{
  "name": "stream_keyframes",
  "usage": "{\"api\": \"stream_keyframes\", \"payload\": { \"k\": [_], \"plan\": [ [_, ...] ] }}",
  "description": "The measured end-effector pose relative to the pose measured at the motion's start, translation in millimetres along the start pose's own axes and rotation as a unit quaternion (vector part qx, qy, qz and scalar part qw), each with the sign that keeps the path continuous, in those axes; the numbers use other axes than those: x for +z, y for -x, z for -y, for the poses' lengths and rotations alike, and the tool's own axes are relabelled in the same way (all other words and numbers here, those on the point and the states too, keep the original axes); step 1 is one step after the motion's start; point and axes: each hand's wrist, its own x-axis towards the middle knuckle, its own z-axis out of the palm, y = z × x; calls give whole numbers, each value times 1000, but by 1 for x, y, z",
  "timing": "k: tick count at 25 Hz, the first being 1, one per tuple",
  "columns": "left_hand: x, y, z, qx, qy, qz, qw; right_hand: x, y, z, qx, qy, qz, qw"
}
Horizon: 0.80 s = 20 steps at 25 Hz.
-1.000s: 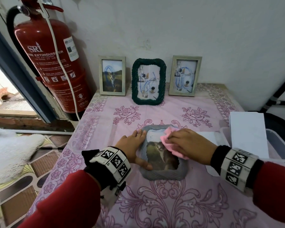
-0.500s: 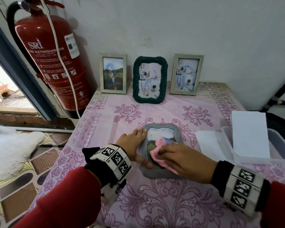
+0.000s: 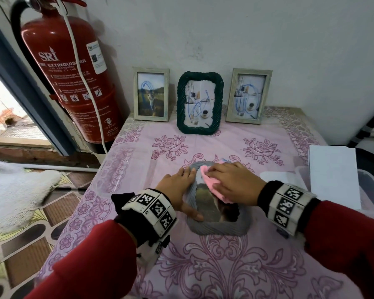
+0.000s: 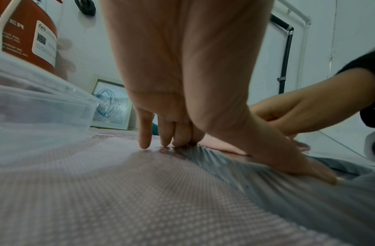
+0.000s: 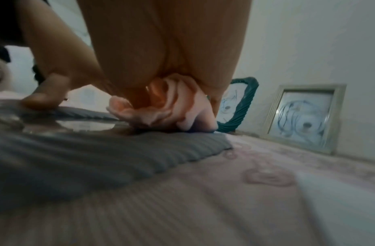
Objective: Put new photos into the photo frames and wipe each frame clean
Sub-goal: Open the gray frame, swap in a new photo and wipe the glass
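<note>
The grey frame [image 3: 216, 221] lies flat on the tabletop [image 3: 257, 266], nearer you than the green frame [image 3: 200, 102]. Your left hand [image 3: 177, 188] presses its left edge, fingers straight. Your right hand [image 3: 231, 182] has its grip bunched around the pink cloth [image 3: 211, 182] on the glass.

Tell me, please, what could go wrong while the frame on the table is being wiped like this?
The grey frame lies loose on the tablecloth, steadied only by the left hand on its edge, so it could slide. The right hand presses the pink cloth on the glass; hard pressure might strain it. A long stroke could reach the green frame leaning against the wall.
</note>
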Motion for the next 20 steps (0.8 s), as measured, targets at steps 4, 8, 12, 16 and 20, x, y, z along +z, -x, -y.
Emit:
{"api": "stream_keyframes", "payload": {
  "k": [4,8,12,16,20],
  "plan": [
    [-1,0,-1,1,-14,-11,1000,3,-9,13,2,-8,3,1000],
    [-3,0,-3,0,-21,-18,1000,0,6,21,-30,-31,7,999],
    [-4,0,-4,-11,-34,-15,999,8,42,27,-90,-63,-8,994],
    [-3,2,-2,-10,-21,1,1000,8,71,13,-95,-24,-2,995],
    [-3,2,-2,-8,-9,1,1000,0,61,-6,-62,46,-2,997]
  ]
}}
